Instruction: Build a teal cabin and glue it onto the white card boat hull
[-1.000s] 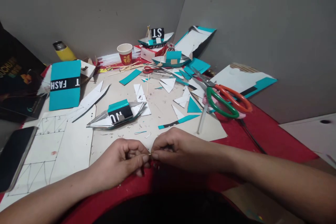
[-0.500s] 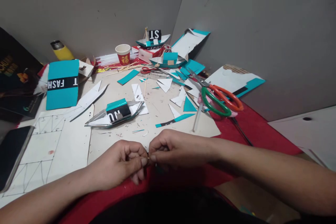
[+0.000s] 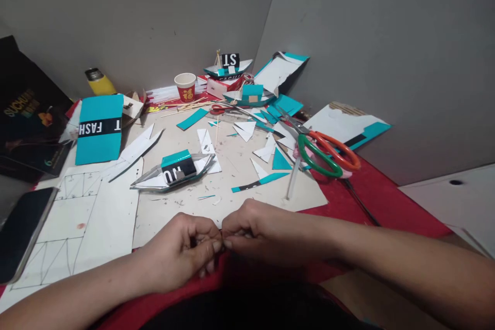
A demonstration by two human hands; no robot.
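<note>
Hands low in view, nearer than the paper boat marked NU, fingertips meeting just past the edge of the red cloth. Left hand curled, thumb and forefinger pressed together on a tiny piece. Right hand curled the same way, pinching that piece from the other side, knuckles almost touching the left. Piece too small and too covered by fingers to name; held nearer than the boat and a little to its right.

Right of the boat: a thin teal strip, then scissors with one green and one orange handle, lying flat among white and teal offcuts. Left of the boat: a teal card lettered FASH. Nearer and left of the boat: a white sheet ruled with pencil lines, and beyond it a dark phone. Behind the boat, by the wall: a red paper cup, a yellow bottle and a second boat marked ST.
</note>
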